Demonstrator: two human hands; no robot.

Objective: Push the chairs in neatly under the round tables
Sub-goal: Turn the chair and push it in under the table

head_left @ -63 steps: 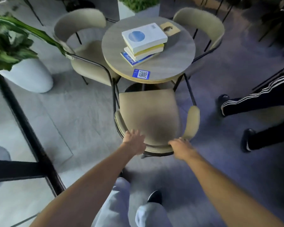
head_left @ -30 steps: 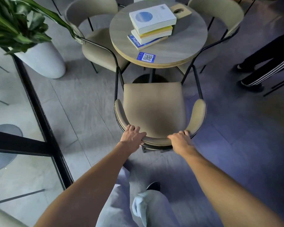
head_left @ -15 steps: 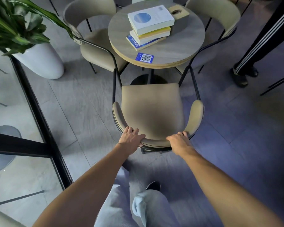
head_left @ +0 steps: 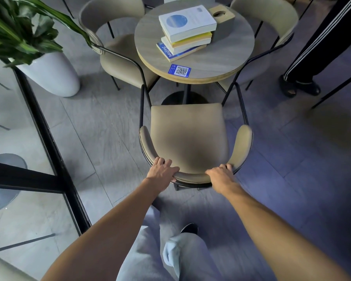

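The chair [head_left: 187, 136] stands straight ahead of both hands, its seat facing the round table [head_left: 235, 57]. The seat's far edge stops just short of the tabletop's near rim, so none of the seat is tucked under yet.

The left hand [head_left: 162, 172] grips the left part of the curved backrest. Its fingers are draped over the top onto the inner face, and its thumb lies along the rim. The right hand [head_left: 219, 175] holds the right part in the same way, with curled fingers hooked over the top edge. Holding at 2 points either side of the middle probably lets the person steer the chair and keep it from swinging as it slides.

Beyond the fingertips, the chair's black front legs flank the table's dark pedestal base [head_left: 170, 99]. That suggests the chair is already lined up for a straight push.

On the tabletop, well past the hands, a stack of books [head_left: 187, 27] sits near a blue QR card [head_left: 180, 70]. The 2 other chairs [head_left: 118, 57] are further off, to the left and right, with their seats partly under the table. A white planter [head_left: 51, 76] stands far to the left of the left hand. Another person's striped trouser legs [head_left: 312, 47] stand far to the right of the right hand, close to the right-hand chair but off the line of the push.
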